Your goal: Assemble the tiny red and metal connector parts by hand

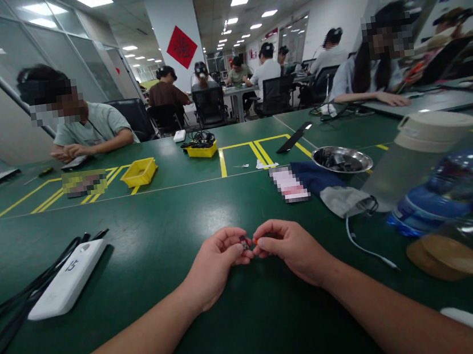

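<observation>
My left hand (215, 263) is closed in a pinch over the table's middle, holding a small dark part with metallic bits (244, 244), too small to name. Just right of it, my right hand (294, 247) pinches a tiny orange-red piece (256, 242) between thumb and forefinger. The fingertips of both hands almost meet, and they partly cover the two pieces. Below the hands lies the dark green tabletop (173, 225).
To the left lies a white power bank (70, 278) with black cables. On the right are a blue-wrapped bottle (433, 199), a large tumbler (410, 155), a blue-grey pouch (318, 181) and a metal bowl (366, 162). Yellow trays (139, 173) stand farther back, near seated people.
</observation>
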A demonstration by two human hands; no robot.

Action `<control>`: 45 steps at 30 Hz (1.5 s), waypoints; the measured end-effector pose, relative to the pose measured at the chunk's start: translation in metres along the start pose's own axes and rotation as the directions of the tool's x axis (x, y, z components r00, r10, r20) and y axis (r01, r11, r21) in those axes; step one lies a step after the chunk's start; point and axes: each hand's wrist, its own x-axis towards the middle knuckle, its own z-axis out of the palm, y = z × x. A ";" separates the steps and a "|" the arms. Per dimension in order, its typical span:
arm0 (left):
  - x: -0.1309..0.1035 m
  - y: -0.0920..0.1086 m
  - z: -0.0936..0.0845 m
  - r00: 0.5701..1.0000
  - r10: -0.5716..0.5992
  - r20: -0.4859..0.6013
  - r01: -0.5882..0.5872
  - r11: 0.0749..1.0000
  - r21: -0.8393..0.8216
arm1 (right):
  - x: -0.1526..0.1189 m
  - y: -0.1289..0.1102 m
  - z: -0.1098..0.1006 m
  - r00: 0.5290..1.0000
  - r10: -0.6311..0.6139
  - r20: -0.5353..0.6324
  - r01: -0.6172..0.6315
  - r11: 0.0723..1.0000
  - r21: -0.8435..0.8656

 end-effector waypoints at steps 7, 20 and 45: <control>-0.001 -0.001 0.000 1.000 -0.016 -0.009 0.016 1.000 0.003 | 0.001 0.001 -0.001 1.000 0.018 -0.021 -0.017 0.999 0.036; -0.002 0.000 0.001 1.000 -0.015 -0.023 0.016 1.000 0.020 | 0.000 -0.001 0.001 1.000 0.012 -0.009 -0.012 1.000 -0.007; -0.001 -0.001 0.001 0.999 0.006 -0.032 -0.005 1.000 0.027 | -0.001 -0.003 0.001 1.000 0.016 0.005 -0.016 1.000 -0.002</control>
